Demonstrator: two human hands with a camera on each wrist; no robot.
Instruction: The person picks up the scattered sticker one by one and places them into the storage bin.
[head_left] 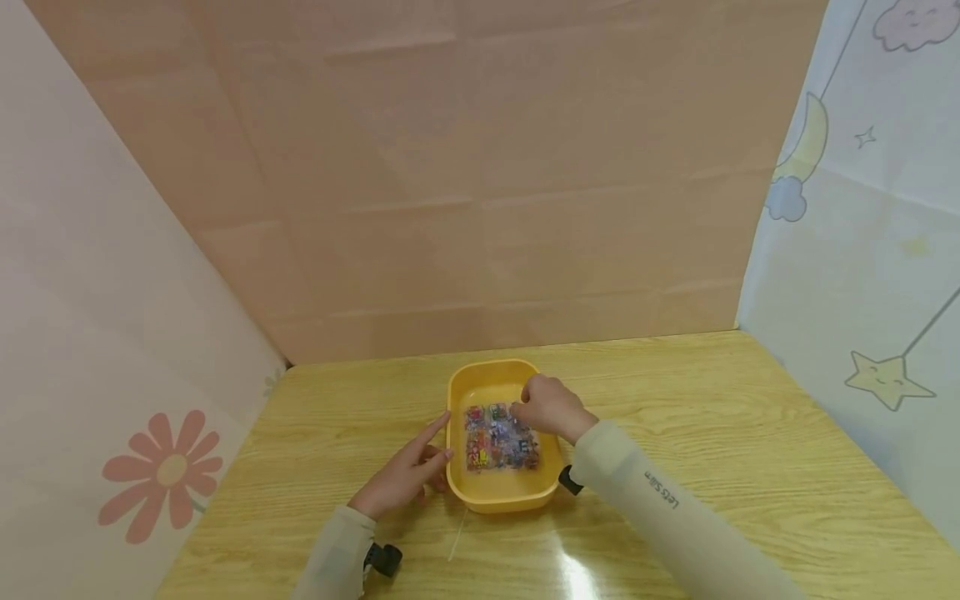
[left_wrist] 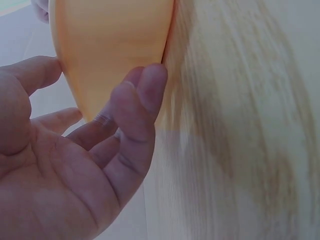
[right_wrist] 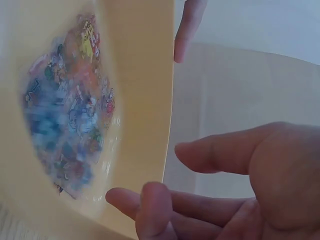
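A yellow plastic basin (head_left: pixel 504 503) stands on the wooden table, with a flat patch of small, colourful printed pieces (head_left: pixel 501 446) on its bottom. Their exact kind is too blurred to tell. At the basin's left side is my left hand (head_left: pixel 401 477), its thumb and index fingertip touching the rim. The left wrist view shows the other fingers bent loosely against the outer wall. My right hand (head_left: pixel 553 406) reaches over the right rim, its fingertips above the pieces. In the right wrist view its thumb and fingers stand apart, with nothing visible between them.
The wooden table (head_left: pixel 690 417) extends to both sides of the basin. A plain beige backdrop (head_left: pixel 480 183) rises behind it, with printed side panels left and right. A thin pale strip (head_left: pixel 457 537) lies just in front of the basin.
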